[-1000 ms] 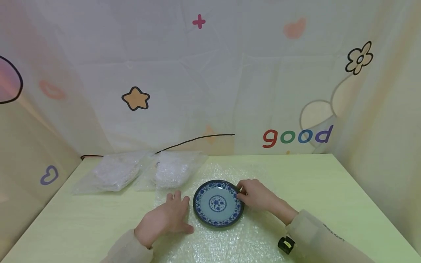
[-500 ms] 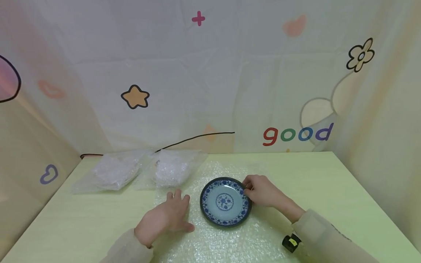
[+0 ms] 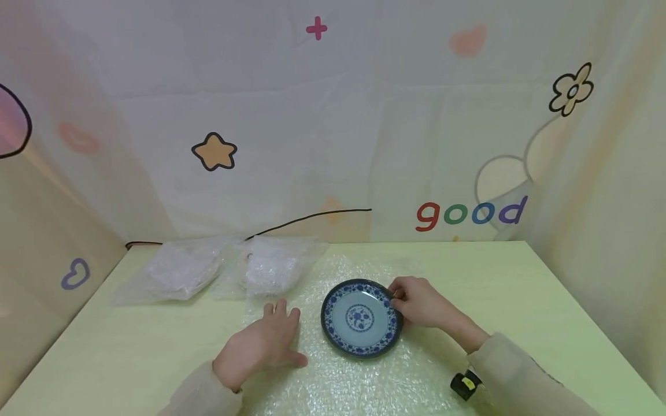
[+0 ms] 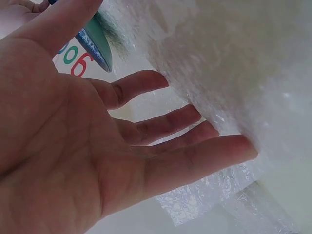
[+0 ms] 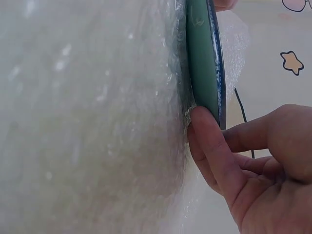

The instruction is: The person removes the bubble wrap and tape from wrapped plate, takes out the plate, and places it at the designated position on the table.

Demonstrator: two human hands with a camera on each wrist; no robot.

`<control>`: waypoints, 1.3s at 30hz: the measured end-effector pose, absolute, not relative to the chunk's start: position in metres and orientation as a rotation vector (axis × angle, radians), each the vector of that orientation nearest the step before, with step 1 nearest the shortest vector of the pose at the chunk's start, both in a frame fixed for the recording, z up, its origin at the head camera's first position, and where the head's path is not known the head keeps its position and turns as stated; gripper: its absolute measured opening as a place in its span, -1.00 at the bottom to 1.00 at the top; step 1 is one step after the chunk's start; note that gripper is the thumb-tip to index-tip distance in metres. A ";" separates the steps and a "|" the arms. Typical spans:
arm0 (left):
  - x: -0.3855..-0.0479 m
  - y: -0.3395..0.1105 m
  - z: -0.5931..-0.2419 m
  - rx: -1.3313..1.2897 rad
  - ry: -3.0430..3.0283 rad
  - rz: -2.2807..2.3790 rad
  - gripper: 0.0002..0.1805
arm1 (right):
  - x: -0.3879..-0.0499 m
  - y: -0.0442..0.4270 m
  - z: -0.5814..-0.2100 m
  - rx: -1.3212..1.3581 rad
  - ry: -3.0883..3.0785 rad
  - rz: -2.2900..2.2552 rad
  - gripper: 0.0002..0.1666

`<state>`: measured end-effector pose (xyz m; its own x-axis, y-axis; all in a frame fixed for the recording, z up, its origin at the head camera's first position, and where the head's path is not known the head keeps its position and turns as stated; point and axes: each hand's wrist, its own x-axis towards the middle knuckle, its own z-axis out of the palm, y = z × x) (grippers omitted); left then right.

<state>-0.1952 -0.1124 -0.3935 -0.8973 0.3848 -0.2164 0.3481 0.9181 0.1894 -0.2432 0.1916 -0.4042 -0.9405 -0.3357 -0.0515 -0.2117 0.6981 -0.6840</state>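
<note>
Your right hand (image 3: 420, 301) pinched the plate (image 3: 359, 318) at two o'clock, over bubble wrap (image 3: 333, 387), contact unclear! Your left hand (image 3: 262, 346) spread wide at the plate's eight o'clock. Stiff, slick, likely breakable: its rim (image 3: 330, 316) suited gripping.

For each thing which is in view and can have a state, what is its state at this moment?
Plate: pattern side up, unwrapped, held at the rim
Bubble wrap: spread open beneath the plate
Two packages: wrapped in clear plastic; sealing unclear
Cloth: hanging, creased
Left hand: fingers apart, holding nothing
Right hand: pinching the plate's rim
</note>
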 end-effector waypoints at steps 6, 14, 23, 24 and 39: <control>-0.195 -0.113 -0.392 0.554 2.831 0.213 -0.08 | -0.241 0.194 -0.404 -0.435 2.733 -1.076 -0.78; -0.195 -0.112 -0.395 0.540 2.822 0.208 -0.07 | -0.239 0.196 -0.405 -0.395 2.718 -1.112 -0.78; -0.198 -0.111 -0.396 0.564 2.841 0.189 -0.09 | -0.242 0.206 -0.408 -0.377 2.713 -1.172 -0.76; -0.198 -0.111 -0.396 0.557 2.837 0.186 -0.08 | -0.243 0.207 -0.408 -0.366 2.704 -1.187 -0.76; -0.198 -0.112 -0.394 0.544 2.815 0.198 -0.08 | -0.246 0.220 -0.407 -0.296 2.697 -1.281 -0.71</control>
<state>-0.1979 -0.1121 -0.3938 -0.8939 0.3826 -0.2337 0.3461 0.9202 0.1827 -0.2459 0.2204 -0.4067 -0.9706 -0.2368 -0.0430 -0.1163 0.6180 -0.7776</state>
